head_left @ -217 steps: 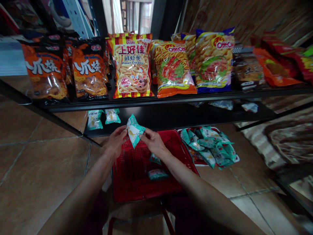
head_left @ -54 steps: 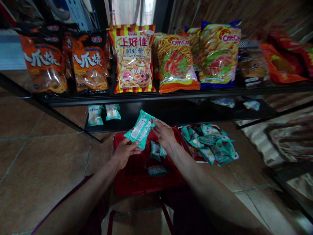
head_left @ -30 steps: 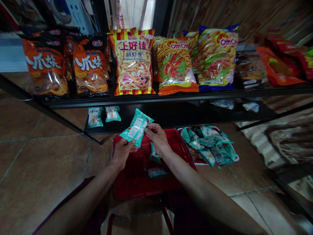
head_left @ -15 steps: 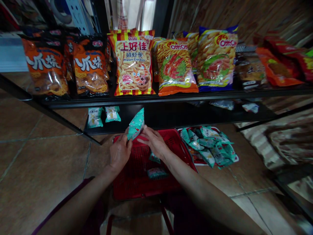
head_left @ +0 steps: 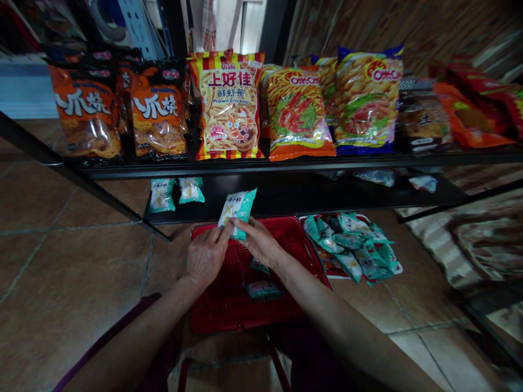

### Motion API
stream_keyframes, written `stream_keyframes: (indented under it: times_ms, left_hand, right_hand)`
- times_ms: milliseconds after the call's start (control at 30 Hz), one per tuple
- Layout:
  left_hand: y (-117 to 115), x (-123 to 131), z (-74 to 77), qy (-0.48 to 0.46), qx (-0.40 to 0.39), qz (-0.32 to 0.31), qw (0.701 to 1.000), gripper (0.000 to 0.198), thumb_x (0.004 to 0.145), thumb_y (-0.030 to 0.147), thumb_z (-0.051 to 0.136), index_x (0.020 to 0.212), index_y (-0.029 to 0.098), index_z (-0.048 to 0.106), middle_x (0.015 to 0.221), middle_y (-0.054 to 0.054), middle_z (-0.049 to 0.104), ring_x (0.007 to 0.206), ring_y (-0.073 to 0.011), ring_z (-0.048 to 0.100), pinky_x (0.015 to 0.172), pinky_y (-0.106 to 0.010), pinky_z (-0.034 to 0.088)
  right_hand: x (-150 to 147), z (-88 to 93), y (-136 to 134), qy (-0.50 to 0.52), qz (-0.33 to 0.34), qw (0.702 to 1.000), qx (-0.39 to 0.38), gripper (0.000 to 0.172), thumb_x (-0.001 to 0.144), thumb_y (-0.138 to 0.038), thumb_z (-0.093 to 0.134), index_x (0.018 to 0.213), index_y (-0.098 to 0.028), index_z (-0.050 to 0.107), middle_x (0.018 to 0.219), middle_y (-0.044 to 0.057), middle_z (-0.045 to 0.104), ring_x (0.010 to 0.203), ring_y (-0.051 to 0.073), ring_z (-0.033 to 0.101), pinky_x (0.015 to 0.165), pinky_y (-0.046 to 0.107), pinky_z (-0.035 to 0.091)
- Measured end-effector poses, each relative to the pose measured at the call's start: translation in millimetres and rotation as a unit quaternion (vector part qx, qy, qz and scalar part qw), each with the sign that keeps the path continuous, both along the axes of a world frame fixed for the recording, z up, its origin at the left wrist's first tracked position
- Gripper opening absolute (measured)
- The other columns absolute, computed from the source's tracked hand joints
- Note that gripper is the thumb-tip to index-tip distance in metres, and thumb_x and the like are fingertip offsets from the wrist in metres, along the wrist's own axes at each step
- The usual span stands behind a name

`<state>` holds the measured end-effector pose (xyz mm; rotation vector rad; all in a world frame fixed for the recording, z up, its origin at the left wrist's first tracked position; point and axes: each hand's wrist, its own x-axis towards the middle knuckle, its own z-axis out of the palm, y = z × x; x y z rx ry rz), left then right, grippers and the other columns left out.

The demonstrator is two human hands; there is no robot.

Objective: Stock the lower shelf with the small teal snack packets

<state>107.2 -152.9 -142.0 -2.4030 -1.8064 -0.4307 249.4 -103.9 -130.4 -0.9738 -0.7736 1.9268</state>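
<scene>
A small teal and white snack bag [head_left: 241, 209] is held between both hands above the red basket [head_left: 216, 321], its printed white face turned up toward me. My left hand [head_left: 208, 250] grips its lower left edge. My right hand [head_left: 259, 242] has fingers closed around its lower right side, the thumb over the front. Inside the basket lie a teal snack bag [head_left: 263, 289] and another one [head_left: 259, 265], partly hidden by my right arm. Two matching bags stand on the lower shelf, one at the left end [head_left: 162, 195] and one beside it [head_left: 191, 189].
A white-rimmed tray [head_left: 400, 268] heaped with teal snack bags sits on the floor, right of the basket. Above, the black upper shelf [head_left: 229, 170] carries a row of larger bags, including prawn crackers [head_left: 231, 109]. A shelf leg [head_left: 98, 190] slants at the left.
Both hands have turned the snack bag so its printed white front now shows, and it has shifted slightly right. The whole view has moved a little as well.
</scene>
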Motion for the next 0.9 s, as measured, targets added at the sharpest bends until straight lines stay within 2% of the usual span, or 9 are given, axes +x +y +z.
stream_keyframes:
  times_ms: [167, 333, 400, 467, 600, 767, 800, 833, 900]
  left_hand:
    - [-0.4, -2.4, -2.3, -0.040, -0.009, -0.018, 0.999, 0.041, 0.090, 0.024, 0.041, 0.129, 0.021, 0.050, 0.091, -0.008, 0.063, 0.087, -0.0205, 0.058, 0.075, -0.031, 0.046]
    - [-4.9, -6.8, -6.3, -0.136, -0.030, -0.019, 0.990, 0.046, 0.086, 0.023, 0.044, 0.132, 0.019, 0.046, 0.103, -0.009, 0.061, 0.094, -0.0205, 0.057, 0.079, -0.031, 0.047]
    - [-5.0, -10.6, -7.4, -0.205, -0.045, 0.005, 0.978, 0.044, 0.085, 0.024, 0.044, 0.129, 0.018, 0.046, 0.103, -0.009, 0.061, 0.094, -0.0201, 0.057, 0.082, -0.032, 0.047]
    - [-2.9, -15.4, -9.6, -0.288, -0.053, 0.063, 0.954, 0.043, 0.086, 0.027, 0.044, 0.127, 0.016, 0.047, 0.101, -0.009, 0.061, 0.093, -0.0201, 0.058, 0.084, -0.035, 0.047]
    - [4.4, -22.9, -17.2, -0.468, -0.095, 0.207, 0.854, 0.042, 0.083, 0.035, 0.052, 0.120, 0.016, 0.052, 0.106, -0.011, 0.063, 0.094, -0.0205, 0.060, 0.086, -0.037, 0.048]
    - [5.1, -24.1, -17.6, -0.677, -0.213, 0.238, 0.663, 0.036, 0.076, 0.041, 0.062, 0.105, 0.020, 0.060, 0.109, -0.010, 0.064, 0.088, -0.0196, 0.064, 0.062, -0.027, 0.054]
    - [4.0, -24.0, -16.1, -0.701, -0.221, 0.239, 0.634, 0.036, 0.074, 0.042, 0.064, 0.102, 0.020, 0.061, 0.108, -0.009, 0.065, 0.085, -0.0189, 0.065, 0.059, -0.025, 0.053]
    - [2.8, -24.1, -14.3, -0.716, -0.225, 0.238, 0.617, 0.035, 0.072, 0.042, 0.066, 0.100, 0.020, 0.062, 0.104, -0.009, 0.066, 0.081, -0.0184, 0.066, 0.057, -0.025, 0.053]
    - [0.4, -24.4, -10.8, -0.722, -0.213, 0.235, 0.615, 0.033, 0.070, 0.041, 0.068, 0.095, 0.020, 0.064, 0.094, -0.008, 0.069, 0.074, -0.0184, 0.067, 0.057, -0.026, 0.054]
  right_hand:
    - [-1.3, -7.4, 2.2, -0.015, -0.013, 0.999, -0.025, 0.038, 0.061, -0.028, 0.077, 0.095, -0.018, 0.062, 0.090, 0.003, 0.070, 0.083, 0.015, 0.065, 0.079, 0.029, 0.052]
    - [-4.3, -14.6, 2.0, -0.043, -0.047, 0.997, -0.044, 0.050, 0.061, -0.026, 0.076, 0.107, -0.025, 0.056, 0.098, 0.000, 0.068, 0.083, 0.016, 0.065, 0.076, 0.031, 0.052]
    - [-6.1, -15.5, 0.9, -0.045, -0.061, 0.996, -0.047, 0.051, 0.061, -0.026, 0.076, 0.108, -0.025, 0.054, 0.099, 0.000, 0.067, 0.083, 0.016, 0.066, 0.076, 0.032, 0.053]
    - [-7.8, -16.0, -0.5, -0.045, -0.061, 0.996, -0.052, 0.051, 0.061, -0.027, 0.076, 0.107, -0.024, 0.054, 0.099, 0.001, 0.068, 0.082, 0.016, 0.066, 0.076, 0.033, 0.053]
    - [-12.7, -19.1, -3.1, -0.045, -0.046, 0.996, -0.059, 0.047, 0.064, -0.027, 0.074, 0.106, -0.024, 0.054, 0.095, 0.001, 0.069, 0.079, 0.016, 0.067, 0.073, 0.032, 0.054]
    - [-24.3, -25.9, -6.6, -0.020, -0.029, 0.998, -0.056, 0.041, 0.064, -0.026, 0.074, 0.100, -0.022, 0.056, 0.093, 0.001, 0.070, 0.078, 0.015, 0.067, 0.071, 0.030, 0.054]
    - [-26.9, -26.8, -7.4, -0.016, -0.024, 0.998, -0.054, 0.042, 0.063, -0.026, 0.075, 0.100, -0.023, 0.056, 0.094, 0.000, 0.070, 0.078, 0.015, 0.067, 0.071, 0.030, 0.054]
    - [-29.2, -27.5, -8.3, -0.014, -0.020, 0.998, -0.052, 0.043, 0.063, -0.027, 0.076, 0.101, -0.023, 0.056, 0.094, 0.000, 0.070, 0.078, 0.015, 0.067, 0.072, 0.031, 0.054]
    - [-32.3, -27.8, -10.5, -0.010, -0.015, 0.999, -0.046, 0.047, 0.061, -0.028, 0.077, 0.103, -0.023, 0.056, 0.094, 0.000, 0.070, 0.079, 0.015, 0.067, 0.073, 0.032, 0.055]
